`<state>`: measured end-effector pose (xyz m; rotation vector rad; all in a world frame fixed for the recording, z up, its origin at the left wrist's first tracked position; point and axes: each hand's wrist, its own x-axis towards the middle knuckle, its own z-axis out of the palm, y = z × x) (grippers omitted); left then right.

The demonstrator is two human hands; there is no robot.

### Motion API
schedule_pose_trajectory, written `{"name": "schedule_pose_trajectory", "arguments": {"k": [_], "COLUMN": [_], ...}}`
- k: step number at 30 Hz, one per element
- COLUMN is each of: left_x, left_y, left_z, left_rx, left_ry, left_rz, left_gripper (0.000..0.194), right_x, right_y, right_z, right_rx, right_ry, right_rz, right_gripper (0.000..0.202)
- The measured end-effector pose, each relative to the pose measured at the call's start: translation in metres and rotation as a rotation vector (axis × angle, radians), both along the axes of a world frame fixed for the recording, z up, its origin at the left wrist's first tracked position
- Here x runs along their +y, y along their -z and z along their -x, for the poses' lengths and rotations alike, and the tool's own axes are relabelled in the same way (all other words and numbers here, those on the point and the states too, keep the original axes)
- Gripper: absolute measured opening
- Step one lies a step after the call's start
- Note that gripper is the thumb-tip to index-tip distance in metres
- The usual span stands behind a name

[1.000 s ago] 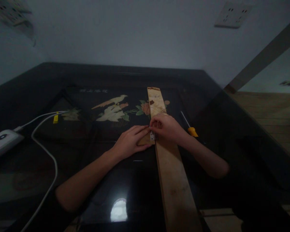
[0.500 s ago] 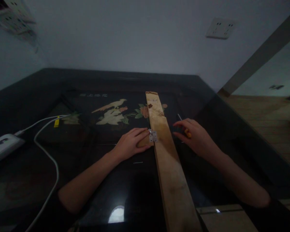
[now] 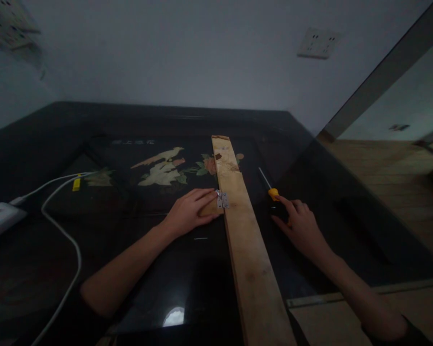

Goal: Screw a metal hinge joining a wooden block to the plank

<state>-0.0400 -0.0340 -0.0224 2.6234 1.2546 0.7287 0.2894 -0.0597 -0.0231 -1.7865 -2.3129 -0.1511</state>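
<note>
Plank (image 3: pixel 254 269) of pale wood lies flat on the dark, glossy surface (image 3: pixel 147 288), running from the near edge away from the person. Left of it rests a thin metal pin (image 3: pixel 201 238), perhaps a nail or screw. The right hand (image 3: pixel 299 222) is on the plank's right, its grip around the dark handle of a screwdriver (image 3: pixel 273 192); thumb and forefinger are apart on either side, and I cannot tell whether they clasp it. The screwdriver's yellow collar and metal shaft point away from the person. The left hand (image 3: pixel 188 211) holds a small wooden block (image 3: pixel 211 208) against the plank's left edge, its grip narrow, thumb on the near side and fingers over the far side. A metal butt hinge (image 3: pixel 222 200) spans the seam between block and plank, its leaves spread flat, fingertips close by its far left corner. Farther left, a white cable (image 3: pixel 62 231) with a yellow tag (image 3: pixel 77 182) curves beside a white plastic device (image 3: pixel 3 218). Beyond the hands lie bird-and-flower decorations (image 3: pixel 162 173); a double wall socket (image 3: pixel 318 43) is mounted on the wall (image 3: pixel 173 57) behind.
</note>
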Motion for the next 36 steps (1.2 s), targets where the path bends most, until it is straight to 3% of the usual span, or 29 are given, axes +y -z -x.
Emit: {"name": "schedule_pose_trajectory", "arguments": {"k": [7, 10, 14, 18, 20, 22, 24, 28, 32, 36], "left_x": [0.0, 0.0, 0.0, 0.0, 0.0, 0.0, 0.0, 0.0, 0.0, -0.001], "left_y": [0.0, 0.0, 0.002, 0.002, 0.001, -0.001, -0.002, -0.002, -0.002, -0.003], "left_z": [0.0, -0.001, -0.001, -0.001, -0.001, -0.001, -0.001, -0.001, -0.002, -0.002], "left_rx": [0.001, 0.004, -0.012, -0.012, 0.002, 0.016, 0.022, 0.015, 0.005, 0.011], "left_ry": [0.012, 0.006, 0.001, 0.01, 0.01, 0.006, 0.005, 0.005, 0.002, -0.003], "left_rz": [-0.012, -0.016, -0.026, -0.028, -0.022, -0.016, -0.01, 0.008, 0.014, 0.039], "left_gripper": [0.05, 0.049, 0.049, 0.05, 0.051, 0.052, 0.052, 0.052, 0.052, 0.052], "right_x": [-0.004, -0.006, 0.0, 0.017, 0.028, 0.041, 0.053, 0.075, 0.082, 0.08], "right_y": [-0.012, -0.03, -0.079, -0.137, -0.158, -0.172, -0.178, -0.174, -0.161, -0.154], "right_z": [0.0, -0.004, 0.002, 0.029, 0.049, 0.069, 0.088, 0.112, 0.117, 0.114], "right_rx": [0.009, 0.085, 0.235, 0.421, 0.795, 1.129, 1.314, 1.502, 1.43, 1.318], "right_ry": [0.016, 0.004, -0.063, -0.059, -0.221, -0.423, -0.523, -0.49, -0.554, -0.605], "right_rz": [0.047, 0.001, -0.138, -0.51, -0.573, -0.525, -0.42, -0.391, -0.486, -0.4], "right_gripper": [0.042, 0.039, 0.034, 0.032, 0.032, 0.024, 0.019, 0.011, 0.017, 0.023]}}
